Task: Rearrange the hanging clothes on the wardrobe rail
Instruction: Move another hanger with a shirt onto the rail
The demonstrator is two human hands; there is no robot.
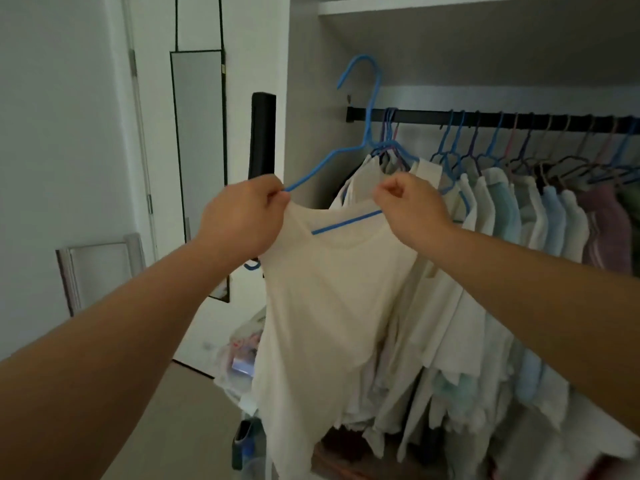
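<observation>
A cream top (329,306) hangs on a blue hanger (372,109) that I hold off the rail, its hook up in the air left of the other clothes. My left hand (242,216) grips the hanger's left arm together with the top's left shoulder. My right hand (408,202) pinches the top's right shoulder strap by the hanger's other arm. The black wardrobe rail (426,116) runs to the right behind them, carrying several hangers with cream, green, blue and pink garments (540,216).
A white shelf (450,8) sits above the rail. The wardrobe's side panel (301,98) stands left of the rail. A narrow mirror (199,150) hangs on a door at the left. Bags and boxes (242,355) lie on the floor below the clothes.
</observation>
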